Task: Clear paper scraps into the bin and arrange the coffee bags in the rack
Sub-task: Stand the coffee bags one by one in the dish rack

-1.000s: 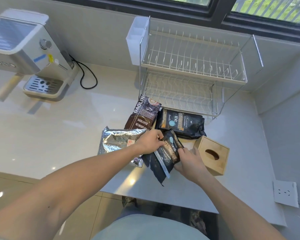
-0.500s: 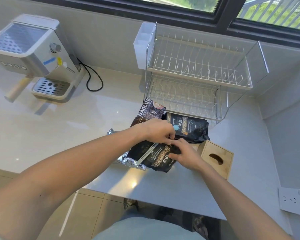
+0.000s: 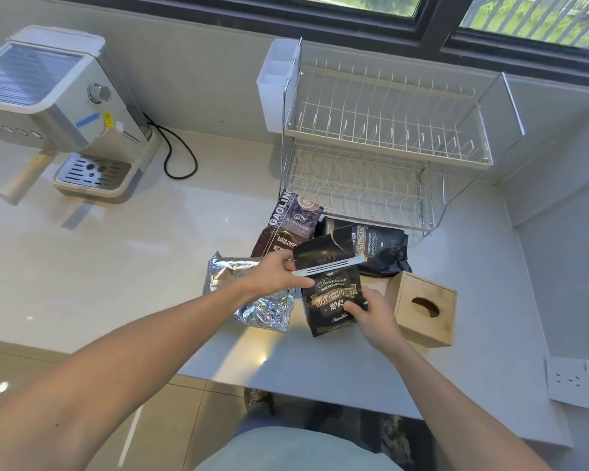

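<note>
A black Treasure coffee bag [image 3: 332, 287] stands upright in the middle of the counter, held by both hands. My left hand [image 3: 274, 271] pinches its upper left edge by the silver seal strip. My right hand [image 3: 371, 312] grips its lower right corner. Behind it lie a brown Gaoling coffee bag [image 3: 288, 224] and a second black bag [image 3: 380, 248]. A crumpled silver foil bag [image 3: 249, 294] lies under my left wrist. The two-tier wire rack [image 3: 388, 144] stands empty at the back.
A wooden box with an oval hole [image 3: 422, 309] sits just right of my right hand. A white coffee machine [image 3: 55, 113] with a black cable stands far left. A white caddy [image 3: 278, 85] hangs on the rack's left side. The counter's front edge runs below my hands.
The black bag has been turned from lying tilted to upright with its label facing me. My left hand slid to its top edge and my right hand to its lower corner.
</note>
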